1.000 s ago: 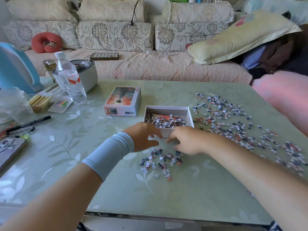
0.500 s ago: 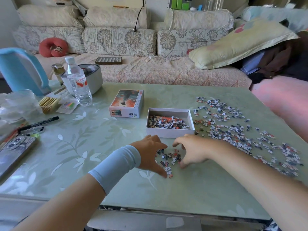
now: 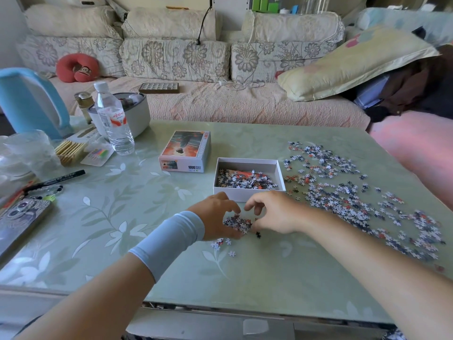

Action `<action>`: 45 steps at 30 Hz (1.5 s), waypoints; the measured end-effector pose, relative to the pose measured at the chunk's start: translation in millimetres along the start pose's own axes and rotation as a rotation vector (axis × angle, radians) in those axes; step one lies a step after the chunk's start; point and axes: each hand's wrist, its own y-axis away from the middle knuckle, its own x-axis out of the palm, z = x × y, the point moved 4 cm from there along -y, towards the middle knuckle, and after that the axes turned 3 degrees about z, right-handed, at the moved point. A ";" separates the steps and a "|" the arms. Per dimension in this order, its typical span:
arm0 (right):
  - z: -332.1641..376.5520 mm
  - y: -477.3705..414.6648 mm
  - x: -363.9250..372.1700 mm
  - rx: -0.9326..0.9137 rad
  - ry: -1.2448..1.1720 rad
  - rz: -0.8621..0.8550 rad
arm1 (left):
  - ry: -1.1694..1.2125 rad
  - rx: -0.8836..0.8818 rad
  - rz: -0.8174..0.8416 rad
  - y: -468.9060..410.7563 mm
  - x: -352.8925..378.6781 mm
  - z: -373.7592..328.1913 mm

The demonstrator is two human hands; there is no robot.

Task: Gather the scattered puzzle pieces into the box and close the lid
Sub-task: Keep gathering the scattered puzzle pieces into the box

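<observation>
While both forearms reach over the near-middle of the pale green leaf-print tabletop (image 3: pixel 147 217), the left hand (image 3: pixel 215 217), w/ a light-blue fabric wristband (image 3: pixel 171 241) on its wrist, and the right hand (image 3: pixel 274 212) curl in from either side round a small heap of grey, white and orange cardboard puzzle pieces (image 3: pixel 237 222), cupping it btwn fingers and thumbs. A few stray pieces (image 3: pixel 220 242) lie just nearer than the left hand. Just beyond the fingertips sits the open white cardboard box (image 3: pixel 247 163), partly filled w/ pieces. Many more scattered pieces (image 3: pixel 343 192) cover the tabletop's right side, from beside the box to near the right edge. Just left of the box lies the printed orange-and-grey box lid (image 3: pixel 186 150), picture side up. Toward the far left corner stand a clear plastic water bottle (image 3: pixel 114 123) and a pale blue plastic kettle (image 3: pixel 31 101); a floral cream sofa (image 3: pixel 196 57) runs behind the far edge.
</observation>
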 end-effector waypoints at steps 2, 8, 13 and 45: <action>-2.7 2.2 -3.6 0.034 0.072 0.049 | -0.079 -0.028 0.068 4.0 0.1 2.9; 3.2 -2.1 11.6 -0.006 0.157 0.090 | -0.054 0.005 0.101 5.2 1.7 -2.4; 9.0 -4.3 17.8 0.002 0.174 0.102 | -0.172 -0.058 0.230 16.0 0.6 5.3; -4.6 -34.3 -63.2 0.021 -0.431 -0.396 | 0.498 -0.081 -0.360 -48.6 -61.8 5.4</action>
